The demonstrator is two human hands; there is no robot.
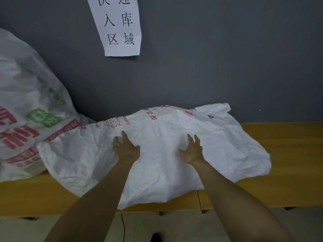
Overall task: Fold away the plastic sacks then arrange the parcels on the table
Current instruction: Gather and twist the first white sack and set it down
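**Two hands spread on a crumpled sack**

Both hands are down on the crumpled white woven-plastic sack (pixel 157 165), palms facing it and bare forearms reaching in from the near edge of the view. The left hand (pixel 126 149) has its fingers splayed, the forefinger stretched towards the wall and the others bent at the knuckles, with the tips pressing into the material. The right hand (pixel 192 151) lies just beside it, a little apart, with its fingers fanned out and the thumb pointing inward towards the left hand; it presses rather than pinches.

The sack lies slack and wrinkled across the yellow wooden table (pixel 288 163). Its far edge, which bears red print and a few blue characters, rides up against the dark grey wall (pixel 227 67). Its near edge reaches the front lip of the table, and its right corner trails out over the bare yellow top. On the left it runs up to a bulging white plastic sack with red and green printing (pixel 26 110), which stands on the table against the wall (the two appear to touch, though their edges blur together there).

Above the hands, a white paper notice with large black Chinese characters (pixel 120 27) hangs on the wall, tilted slightly. Below the table edge lies a pale grey floor (pixel 174 224), where a thin black cable (pixel 123 227) runs.
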